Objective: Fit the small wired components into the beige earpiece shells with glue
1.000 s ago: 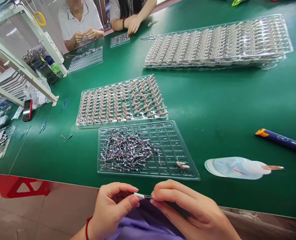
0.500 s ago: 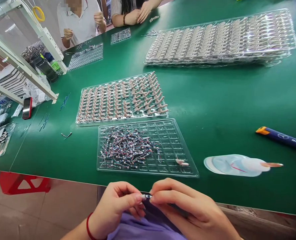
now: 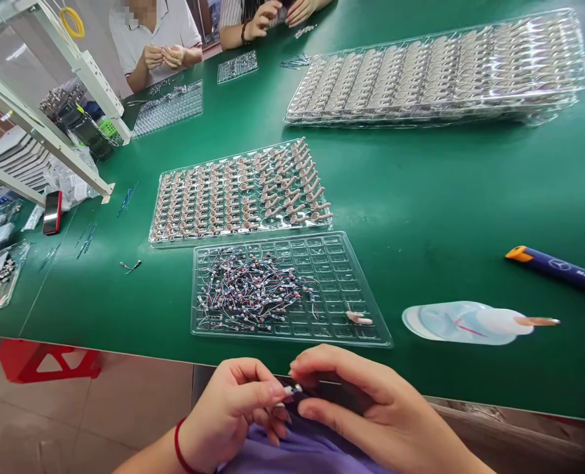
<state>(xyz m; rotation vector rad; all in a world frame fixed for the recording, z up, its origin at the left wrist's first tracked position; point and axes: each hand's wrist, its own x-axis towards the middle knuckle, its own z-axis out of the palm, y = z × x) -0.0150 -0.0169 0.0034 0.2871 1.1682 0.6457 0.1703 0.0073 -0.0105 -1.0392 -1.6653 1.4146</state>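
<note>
Left hand (image 3: 237, 398): pinches small part (image 3: 290, 390) by one end, likely to leave its tip free | Right hand (image 3: 371, 398): thumb and fingers parted around that tip | Wires (image 3: 253, 289): heaped in tray (image 3: 366, 296), apparently for easy reach | Blue tube (image 3: 561, 266): ringed-star emblem; lettering cut off, unreadable

Left hand (image 3: 235, 400) pinches, seemingly with 2 fingers (image 3: 267, 394); right hand (image 3: 388, 398) stands parted.
</note>
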